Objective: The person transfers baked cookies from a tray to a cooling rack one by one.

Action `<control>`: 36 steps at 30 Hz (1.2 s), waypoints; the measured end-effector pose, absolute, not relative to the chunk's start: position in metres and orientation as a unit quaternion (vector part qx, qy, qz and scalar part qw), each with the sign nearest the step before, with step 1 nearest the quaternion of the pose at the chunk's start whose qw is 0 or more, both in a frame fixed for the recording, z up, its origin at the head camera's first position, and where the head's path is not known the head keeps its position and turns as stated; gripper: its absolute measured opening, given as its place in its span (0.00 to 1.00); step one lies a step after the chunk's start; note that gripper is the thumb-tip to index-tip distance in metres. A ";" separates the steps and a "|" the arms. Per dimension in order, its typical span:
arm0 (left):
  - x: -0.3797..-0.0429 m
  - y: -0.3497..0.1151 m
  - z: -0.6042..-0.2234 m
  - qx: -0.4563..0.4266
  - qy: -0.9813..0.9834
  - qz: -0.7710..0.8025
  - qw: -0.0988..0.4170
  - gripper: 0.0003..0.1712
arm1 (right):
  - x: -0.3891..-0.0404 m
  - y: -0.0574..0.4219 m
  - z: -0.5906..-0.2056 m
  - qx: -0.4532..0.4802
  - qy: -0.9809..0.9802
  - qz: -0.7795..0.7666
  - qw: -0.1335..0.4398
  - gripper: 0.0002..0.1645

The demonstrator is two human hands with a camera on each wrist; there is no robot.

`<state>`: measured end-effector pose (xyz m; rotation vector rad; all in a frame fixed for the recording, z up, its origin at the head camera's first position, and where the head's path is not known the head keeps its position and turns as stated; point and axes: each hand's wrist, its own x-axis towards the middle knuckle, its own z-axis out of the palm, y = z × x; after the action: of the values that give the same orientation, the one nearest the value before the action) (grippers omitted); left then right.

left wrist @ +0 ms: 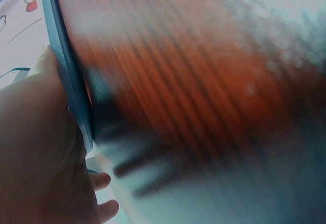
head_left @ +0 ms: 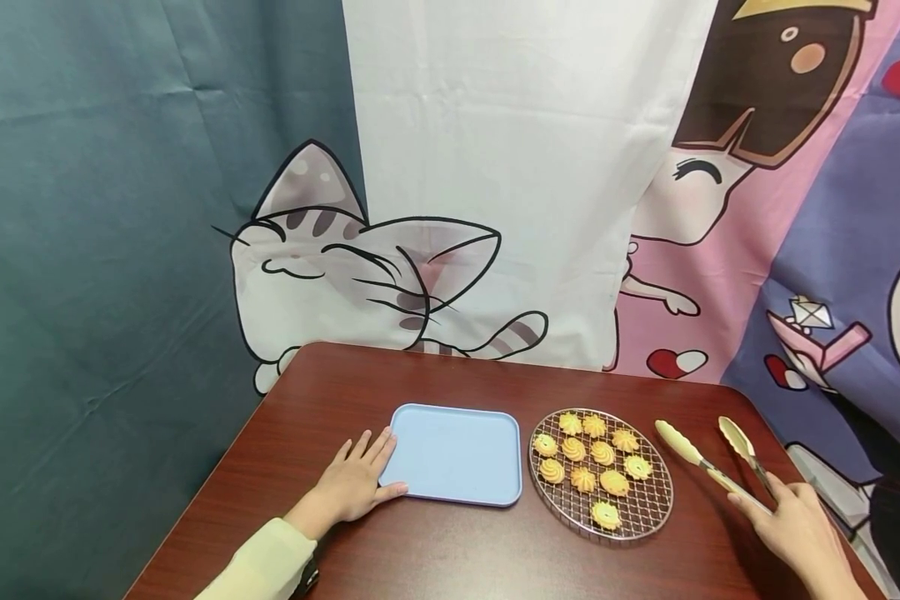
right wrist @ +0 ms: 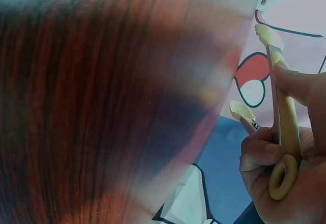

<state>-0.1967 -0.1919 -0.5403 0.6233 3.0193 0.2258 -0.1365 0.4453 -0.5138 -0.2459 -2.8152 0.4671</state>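
Observation:
A light blue rectangular tray (head_left: 453, 456) lies on the table, its surface bare. My left hand (head_left: 356, 482) rests at the tray's left edge with fingers straight and spread; in the left wrist view the same hand (left wrist: 43, 132) touches the tray's side (left wrist: 69, 66). On the right, my right hand (head_left: 798, 529) grips a pair of cream-coloured tongs (head_left: 727, 485), whose two tips stand apart with nothing between them. The right wrist view shows the thumb and fingers curled round the tongs' handle (right wrist: 288, 127). Several piped cookies (head_left: 602, 452) sit on a round wire rack (head_left: 648, 517) between tray and tongs.
The dark red-brown table (head_left: 427, 554) carries everything. Behind it hangs a curtain (head_left: 487, 133) printed with a cartoon cat and figures. The table's right edge runs close by the right hand.

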 end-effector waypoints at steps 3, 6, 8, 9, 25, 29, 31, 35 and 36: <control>-0.198 -0.193 -0.543 0.196 0.978 0.067 0.026 0.53 | -0.139 0.447 -0.514 -0.087 -0.974 0.160 0.131 0.46; -0.198 -0.193 -0.545 0.194 0.979 0.059 0.027 0.53 | -0.141 0.448 -0.514 -0.096 -0.976 0.162 0.109 0.47; -0.198 -0.193 -0.544 0.197 0.978 0.065 0.026 0.53 | -0.142 0.449 -0.515 -0.101 -0.976 0.164 0.096 0.47; -0.198 -0.193 -0.544 0.197 0.978 0.064 0.025 0.53 | -0.143 0.449 -0.515 -0.104 -0.977 0.166 0.089 0.47; -0.197 -0.194 -0.541 0.208 0.975 0.076 0.023 0.53 | -0.149 0.444 -0.511 -0.149 -0.971 0.187 0.005 0.55; -0.198 -0.194 -0.544 0.206 0.976 0.072 0.023 0.54 | -0.149 0.441 -0.511 -0.152 -0.970 0.191 -0.003 0.56; -0.198 -0.194 -0.544 0.203 0.977 0.062 0.024 0.53 | -0.148 0.439 -0.511 -0.152 -0.970 0.191 -0.006 0.55; -0.197 -0.193 -0.541 0.201 0.977 0.068 0.027 0.52 | -0.146 0.437 -0.513 -0.151 -0.970 0.191 -0.010 0.54; -0.197 -0.193 -0.540 0.199 0.978 0.064 0.029 0.51 | -0.146 0.436 -0.514 -0.151 -0.970 0.191 -0.012 0.54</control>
<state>-0.1967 -0.1929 -0.5400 0.6138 3.0161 0.1963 -0.1463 0.4364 -0.5135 -0.4771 -3.0698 0.6056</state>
